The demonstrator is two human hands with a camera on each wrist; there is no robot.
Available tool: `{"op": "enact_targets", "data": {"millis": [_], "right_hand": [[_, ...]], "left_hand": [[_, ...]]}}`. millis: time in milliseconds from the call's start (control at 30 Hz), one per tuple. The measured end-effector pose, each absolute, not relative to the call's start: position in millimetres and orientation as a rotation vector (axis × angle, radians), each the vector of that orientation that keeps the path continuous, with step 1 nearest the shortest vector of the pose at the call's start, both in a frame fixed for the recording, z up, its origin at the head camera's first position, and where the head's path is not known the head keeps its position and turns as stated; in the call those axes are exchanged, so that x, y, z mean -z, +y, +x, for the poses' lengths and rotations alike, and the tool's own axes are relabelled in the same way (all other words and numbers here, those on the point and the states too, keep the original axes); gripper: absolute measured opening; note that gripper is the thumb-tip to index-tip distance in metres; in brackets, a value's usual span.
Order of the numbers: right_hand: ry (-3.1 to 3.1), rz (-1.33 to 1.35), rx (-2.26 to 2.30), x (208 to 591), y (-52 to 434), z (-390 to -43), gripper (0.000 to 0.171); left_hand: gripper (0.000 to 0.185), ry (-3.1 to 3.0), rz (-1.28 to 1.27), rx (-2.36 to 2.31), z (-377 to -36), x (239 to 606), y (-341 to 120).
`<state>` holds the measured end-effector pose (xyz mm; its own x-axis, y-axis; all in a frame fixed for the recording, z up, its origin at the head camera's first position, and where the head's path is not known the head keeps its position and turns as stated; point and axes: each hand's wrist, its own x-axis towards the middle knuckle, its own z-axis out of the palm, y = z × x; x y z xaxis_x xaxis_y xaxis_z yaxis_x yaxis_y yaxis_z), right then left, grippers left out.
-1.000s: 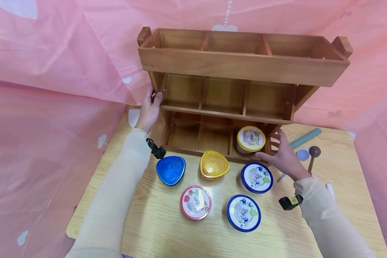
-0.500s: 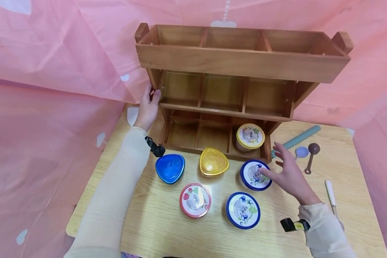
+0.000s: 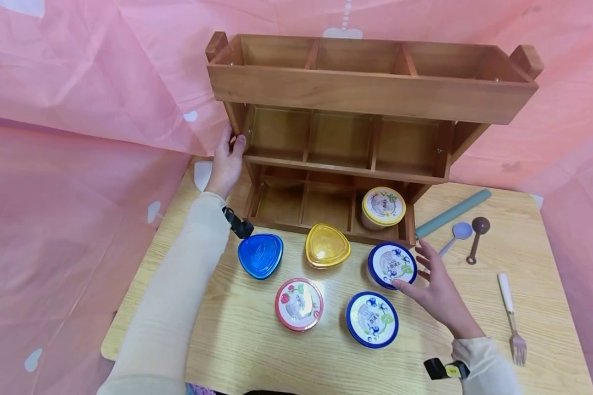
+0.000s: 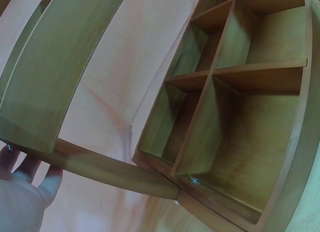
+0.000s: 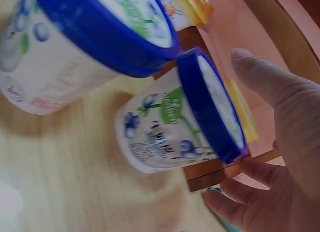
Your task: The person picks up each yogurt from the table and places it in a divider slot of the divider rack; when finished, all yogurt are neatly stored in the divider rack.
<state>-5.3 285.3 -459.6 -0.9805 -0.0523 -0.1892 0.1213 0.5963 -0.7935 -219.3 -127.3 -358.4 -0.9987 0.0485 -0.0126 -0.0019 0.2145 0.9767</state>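
My left hand (image 3: 225,169) grips the left side of a three-tier wooden rack (image 3: 370,94) by its middle tier, with the thumb at the front. In the left wrist view, its fingertips (image 4: 50,182) lie against the wood. My right hand (image 3: 440,291) reaches around the right side of an ice cream tub with a blue lid (image 3: 389,264), in front of the rack. The right wrist view shows the thumb spread apart above this blueberry-printed tub (image 5: 155,127), its fingers near the lid's lower edge. A yellow-lidded tub (image 3: 382,207) stands in the rack's bottom right compartment.
Another blue-lidded tub (image 3: 372,320), a red-lidded tub (image 3: 299,305), a blue triangular container (image 3: 260,255) and a yellow one (image 3: 327,246) stand on the table. At right lie a green rod (image 3: 454,213), a blue spoon (image 3: 460,231), a brown spoon (image 3: 479,233) and a fork (image 3: 511,318).
My right hand has drawn away from the yellow-lidded tub in the rack and come down toward me to the nearer blue-lidded tub. The left hand stays on the rack.
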Motion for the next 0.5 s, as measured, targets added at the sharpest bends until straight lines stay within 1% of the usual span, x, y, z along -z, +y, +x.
{"op": "enact_targets", "data": {"millis": [500], "right_hand": [[2.564, 0.082, 1.343, 483, 283, 5, 0.112]], "left_hand": [[0.054, 2.406, 0.060, -1.966, -220, 361, -128]]}}
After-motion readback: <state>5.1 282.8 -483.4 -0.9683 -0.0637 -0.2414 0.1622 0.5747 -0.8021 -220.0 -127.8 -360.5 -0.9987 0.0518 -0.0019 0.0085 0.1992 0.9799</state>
